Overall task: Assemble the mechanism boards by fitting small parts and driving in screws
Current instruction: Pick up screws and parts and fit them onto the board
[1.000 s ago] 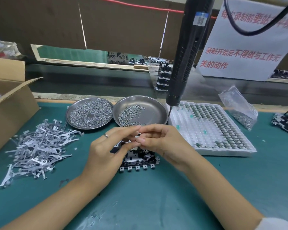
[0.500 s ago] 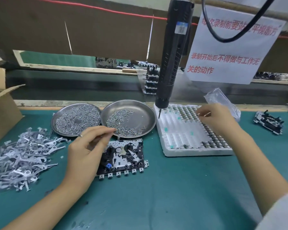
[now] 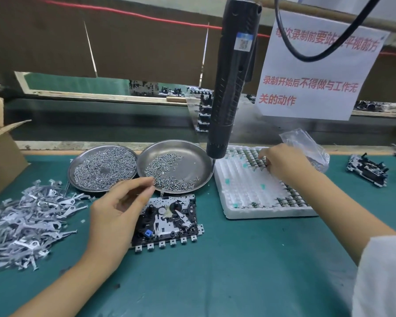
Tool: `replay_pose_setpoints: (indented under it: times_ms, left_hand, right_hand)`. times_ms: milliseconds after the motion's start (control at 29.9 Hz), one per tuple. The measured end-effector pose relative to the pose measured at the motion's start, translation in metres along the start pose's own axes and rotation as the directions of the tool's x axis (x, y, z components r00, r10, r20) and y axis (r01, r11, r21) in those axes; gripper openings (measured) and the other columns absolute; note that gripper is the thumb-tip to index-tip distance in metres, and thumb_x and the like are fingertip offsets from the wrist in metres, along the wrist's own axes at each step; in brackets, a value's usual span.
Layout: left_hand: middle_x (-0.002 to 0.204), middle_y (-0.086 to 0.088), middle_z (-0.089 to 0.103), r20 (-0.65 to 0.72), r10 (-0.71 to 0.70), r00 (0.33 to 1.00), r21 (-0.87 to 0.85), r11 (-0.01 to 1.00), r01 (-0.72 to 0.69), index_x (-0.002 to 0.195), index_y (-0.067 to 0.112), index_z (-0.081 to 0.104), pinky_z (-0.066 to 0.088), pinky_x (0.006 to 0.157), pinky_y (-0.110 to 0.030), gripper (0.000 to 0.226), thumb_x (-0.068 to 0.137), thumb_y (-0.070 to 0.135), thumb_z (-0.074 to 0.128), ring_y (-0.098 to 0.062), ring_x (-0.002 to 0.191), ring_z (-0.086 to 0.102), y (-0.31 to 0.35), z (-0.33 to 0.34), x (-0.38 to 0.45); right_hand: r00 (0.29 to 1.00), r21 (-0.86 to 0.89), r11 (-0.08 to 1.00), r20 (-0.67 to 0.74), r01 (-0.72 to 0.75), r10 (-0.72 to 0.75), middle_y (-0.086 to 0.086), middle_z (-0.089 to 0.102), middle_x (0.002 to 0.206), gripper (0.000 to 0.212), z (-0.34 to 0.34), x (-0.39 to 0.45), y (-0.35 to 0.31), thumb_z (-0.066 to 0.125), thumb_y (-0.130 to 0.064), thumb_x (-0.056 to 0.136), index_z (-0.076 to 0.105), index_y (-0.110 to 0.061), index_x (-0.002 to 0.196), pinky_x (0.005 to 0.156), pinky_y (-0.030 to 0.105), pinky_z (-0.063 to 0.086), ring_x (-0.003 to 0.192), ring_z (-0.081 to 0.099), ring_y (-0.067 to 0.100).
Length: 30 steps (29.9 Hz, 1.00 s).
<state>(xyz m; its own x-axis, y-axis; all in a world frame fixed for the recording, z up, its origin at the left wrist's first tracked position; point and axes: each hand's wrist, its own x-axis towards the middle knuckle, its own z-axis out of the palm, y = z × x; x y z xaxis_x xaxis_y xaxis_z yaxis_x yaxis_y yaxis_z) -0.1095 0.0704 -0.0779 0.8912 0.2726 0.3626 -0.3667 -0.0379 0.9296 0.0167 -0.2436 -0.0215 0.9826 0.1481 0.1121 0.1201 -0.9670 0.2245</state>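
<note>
A black and silver mechanism board (image 3: 169, 221) lies flat on the green mat in front of me. My left hand (image 3: 117, 209) hovers at its left edge, thumb and forefinger pinched together; what they hold is too small to see. My right hand (image 3: 281, 161) reaches over the white foam tray (image 3: 245, 191) of small parts, fingertips down among the parts in a back row. Two round steel dishes hold screws: the left dish (image 3: 102, 169) is full, the right dish (image 3: 193, 167) part full. A black electric screwdriver (image 3: 232, 88) hangs above the right dish's edge.
A heap of grey metal levers (image 3: 30, 218) lies at the left beside a cardboard box (image 3: 0, 161). A clear plastic bag (image 3: 306, 143) sits behind the foam tray. Another mechanism board (image 3: 367, 170) lies at the far right. A paper notice (image 3: 316, 72) hangs behind.
My hands, joined over the board a second ago, have parted. The right hand went to the foam tray and now dips into its back rows; the left stays pinched by the board.
</note>
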Motion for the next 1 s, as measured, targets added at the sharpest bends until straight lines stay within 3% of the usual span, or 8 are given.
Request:
replay_pose_setpoints:
  times_ms: [134,267,434,501,601,735,868,1002]
  left_hand:
    - [0.092,0.006,0.074,0.012,-0.016,1.0,-0.019,1.0,0.016,0.096,0.023,0.071,0.051,0.078,-0.013,0.025,0.073,0.014,0.07,-0.007,0.086,0.068,0.003,0.0,-0.001]
    - [0.092,0.005,0.074,0.021,-0.023,1.0,-0.028,0.999,0.023,0.096,0.02,0.071,0.052,0.079,-0.015,0.025,0.072,0.013,0.07,-0.007,0.085,0.068,0.005,0.001,-0.002]
    - [0.089,0.005,0.074,0.028,-0.028,0.999,-0.051,0.998,0.029,0.091,0.018,0.072,0.052,0.079,-0.016,0.02,0.073,0.007,0.071,-0.006,0.081,0.068,0.004,0.002,-0.002]
    - [0.089,0.004,0.074,0.044,-0.026,0.999,-0.071,0.997,0.029,0.091,0.016,0.072,0.052,0.078,-0.014,0.022,0.071,0.01,0.071,-0.006,0.081,0.068,0.004,0.002,-0.002]
    - [0.09,0.003,0.074,0.08,-0.009,0.997,-0.083,0.996,0.015,0.092,0.017,0.072,0.05,0.078,-0.011,0.025,0.068,0.01,0.071,-0.008,0.083,0.069,0.003,0.002,-0.003]
    - [0.092,0.002,0.074,0.135,0.03,0.99,-0.043,0.999,-0.025,0.093,0.025,0.072,0.051,0.079,-0.013,0.027,0.069,0.012,0.072,-0.011,0.085,0.069,0.001,0.002,-0.005]
    - [0.093,-0.001,0.072,0.195,0.083,0.977,0.005,0.996,-0.086,0.097,0.032,0.072,0.052,0.079,-0.016,0.032,0.071,0.013,0.072,-0.013,0.085,0.069,0.002,0.001,-0.006]
    - [0.094,-0.003,0.071,0.234,0.087,0.968,0.027,0.995,-0.096,0.101,0.027,0.07,0.054,0.075,-0.021,0.035,0.071,0.011,0.072,-0.015,0.084,0.069,0.003,0.002,-0.007]
  right_hand:
    - [0.996,-0.096,0.993,-0.042,0.071,-0.075,0.006,0.066,0.098,0.054,0.003,-0.002,0.001,0.046,0.007,0.081,0.055,-0.023,0.125,0.056,0.028,0.044,0.084,0.062,0.026]
    - [0.995,-0.062,0.994,-0.032,0.088,-0.09,0.005,0.067,0.102,0.047,0.0,-0.001,0.003,0.049,0.004,0.083,0.058,-0.02,0.122,0.059,0.027,0.042,0.09,0.061,0.025]
    - [0.996,0.283,0.958,-0.089,0.047,-0.023,0.01,0.07,0.079,0.016,-0.022,-0.018,-0.003,0.056,0.008,0.079,0.069,-0.001,0.078,0.067,0.035,0.052,0.078,0.064,0.028]
    - [1.0,0.542,0.84,0.001,0.018,-0.021,-0.001,0.07,0.068,0.012,-0.037,-0.035,-0.013,0.066,0.002,0.08,0.071,-0.008,0.074,0.065,0.031,0.055,0.068,0.068,0.016]
    - [0.975,0.869,0.493,0.138,-0.036,-0.172,0.0,0.073,0.07,0.006,-0.05,-0.066,-0.05,0.071,-0.002,0.08,0.071,-0.008,0.081,0.065,0.026,0.058,0.069,0.071,0.016]
    - [0.969,0.992,0.113,0.074,-0.048,-0.234,0.005,0.074,0.078,0.012,-0.043,-0.086,-0.113,0.071,0.003,0.079,0.072,-0.008,0.083,0.068,0.016,0.053,0.072,0.07,0.011]
    - [0.981,0.997,-0.063,0.036,-0.049,-0.192,-0.001,0.073,0.077,0.019,-0.029,-0.09,-0.147,0.071,0.003,0.08,0.072,-0.016,0.085,0.072,0.017,0.052,0.075,0.07,0.011]
    - [0.991,0.99,-0.131,0.041,-0.058,-0.13,-0.002,0.074,0.081,0.025,-0.022,-0.094,-0.153,0.077,0.0,0.073,0.073,-0.021,0.087,0.068,0.015,0.051,0.076,0.07,0.009]
